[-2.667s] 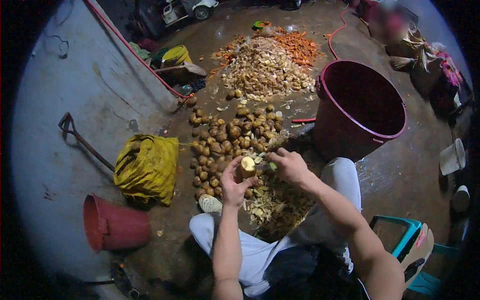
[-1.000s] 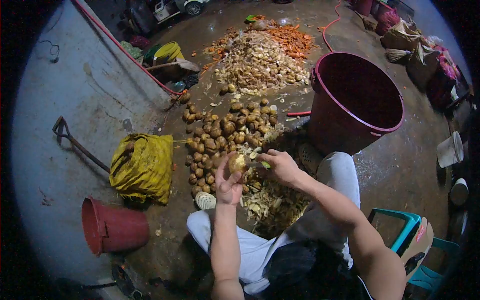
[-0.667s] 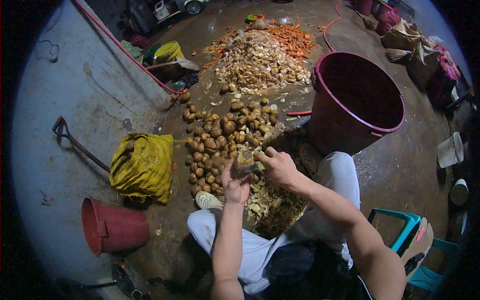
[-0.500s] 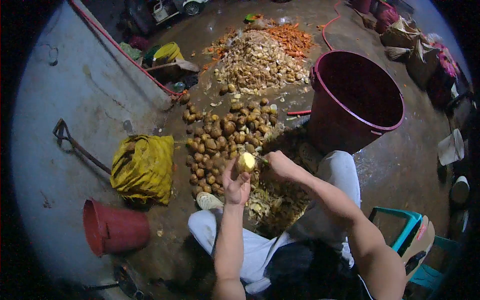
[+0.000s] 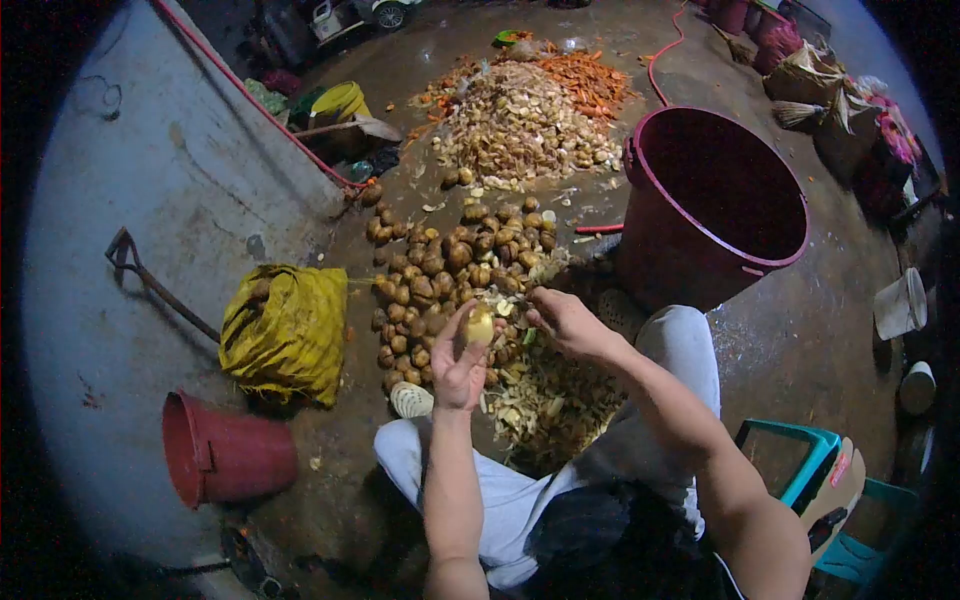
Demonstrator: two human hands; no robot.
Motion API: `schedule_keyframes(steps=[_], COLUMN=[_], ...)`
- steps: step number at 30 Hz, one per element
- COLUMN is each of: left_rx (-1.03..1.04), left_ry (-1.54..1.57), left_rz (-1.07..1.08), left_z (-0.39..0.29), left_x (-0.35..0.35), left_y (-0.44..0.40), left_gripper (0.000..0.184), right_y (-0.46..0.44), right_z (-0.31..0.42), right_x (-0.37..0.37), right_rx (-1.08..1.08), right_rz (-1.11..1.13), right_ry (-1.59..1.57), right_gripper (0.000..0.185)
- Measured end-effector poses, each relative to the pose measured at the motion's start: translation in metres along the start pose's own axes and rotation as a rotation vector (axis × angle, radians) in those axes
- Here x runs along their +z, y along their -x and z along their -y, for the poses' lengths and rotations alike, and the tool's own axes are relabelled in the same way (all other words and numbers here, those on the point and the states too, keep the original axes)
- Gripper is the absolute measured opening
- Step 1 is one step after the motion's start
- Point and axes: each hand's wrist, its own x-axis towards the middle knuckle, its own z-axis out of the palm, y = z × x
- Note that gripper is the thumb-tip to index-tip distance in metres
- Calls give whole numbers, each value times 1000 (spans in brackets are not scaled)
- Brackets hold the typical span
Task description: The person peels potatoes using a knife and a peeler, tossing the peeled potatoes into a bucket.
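Observation:
My left hand (image 5: pixel 460 368) is closed around a partly peeled potato (image 5: pixel 480 328), its flesh pale yellow with a brownish patch at the top. Just to the right, my right hand (image 5: pixel 566 320) is closed on a small peeling tool (image 5: pixel 529 337) that shows a bit of green; its blade is too small to make out. The tool is apart from the potato. Below and beyond the hands lies a heap of brown unpeeled potatoes (image 5: pixel 462 250). Pale peelings (image 5: pixel 550 400) cover the floor between my legs.
A large dark red tub (image 5: pixel 655 240) stands at right. A yellow sack (image 5: pixel 285 335) and a red bucket (image 5: pixel 235 450) sit at left by the wall. Farther off are a pile of pale peeled pieces (image 5: pixel 520 120) and orange peelings (image 5: pixel 590 80). A teal stool (image 5: pixel 825 440) is at lower right.
My left hand has shifted slightly left and turned the potato, so its bright face shows less. My right hand has moved slightly up, and the gap between the hands looks wider.

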Motion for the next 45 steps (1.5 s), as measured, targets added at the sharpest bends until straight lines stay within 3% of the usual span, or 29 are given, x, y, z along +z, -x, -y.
schedule_keyframes(steps=[4, 7, 9, 10, 19, 23, 25, 29, 32, 34, 38, 45], left_rx=[93, 28, -27, -28, -18, 53, 87, 95, 76, 70, 16, 2], left_ry=[-185, -266, -282, -282, -285, -345, -378, -249, -146, -96, -78, 23], left_rz=[1, 81, 137, 137, 227, 153, 93, 19, 16, 29, 63, 137], left_z=[4, 4, 4, 4, 1, 4, 8, 16, 22, 17, 5, 13], left_x=[-9, -14, -14, -13, -2, 3, 3, 4, -5, -6, 14, 9], left_y=[0, 3, 5, 4, 3, 4, 4, 4, 3, 3, 6, 8], left_gripper=[57, 55, 55, 55, 53, 51, 52, 51, 50, 48, 51, 53], right_y=[-4, 0, 0, -1, 0, 4, 5, 5, 5, 3, -1, 1], right_z=[31, 37, 42, 52, 57, 57, 61, 57, 56, 51, 52, 56], right_x=[-21, -17, -18, -23, -23, -21, -16, -16, -16, -9, -20, -21], right_rx=[212, 172, -44, -36, -60, -53, -92, -111, -137, 12, -55, -49], right_rz=[175, 146, 143, 152, 146, 174, 65, 59, 92, 39, 2, 85], right_ry=[-135, -241, -136, -121, -133, -32, 119, 300, 265, -137, -106, -116], right_gripper=[40, 46, 58, 62, 56, 52, 47, 43, 42, 46, 63, 66])
